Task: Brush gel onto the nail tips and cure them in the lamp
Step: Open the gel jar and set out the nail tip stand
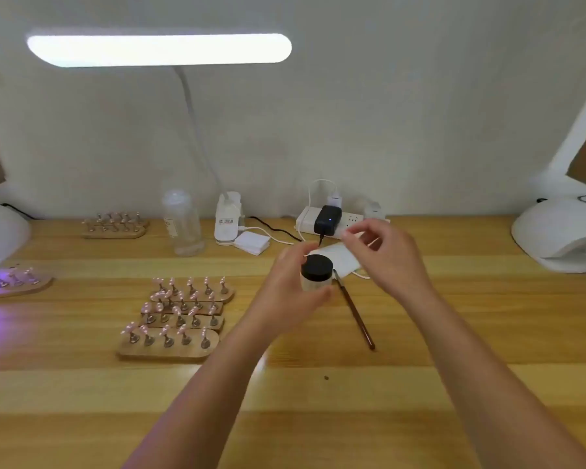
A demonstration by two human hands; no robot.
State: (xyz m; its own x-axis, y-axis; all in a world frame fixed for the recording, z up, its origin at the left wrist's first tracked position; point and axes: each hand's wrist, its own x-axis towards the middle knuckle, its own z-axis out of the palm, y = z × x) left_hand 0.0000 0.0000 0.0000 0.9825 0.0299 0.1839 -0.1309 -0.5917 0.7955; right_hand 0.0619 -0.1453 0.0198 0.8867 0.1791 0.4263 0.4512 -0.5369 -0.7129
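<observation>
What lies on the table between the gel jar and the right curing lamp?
In the head view, a brush and white paper lie near the jar; toward the lamp the table is bare.

Left curing lamp (pixel 0 231) cut by the frame edge, right curing lamp (pixel 562 238) likewise, jar (pixel 315 274) body partly behind fingers (pixel 318 294), bottle label (pixel 171 226) too blurred to read

2 bare forearms, left hand (pixel 290 292), right hand (pixel 384 255), no visible sleeves
</observation>
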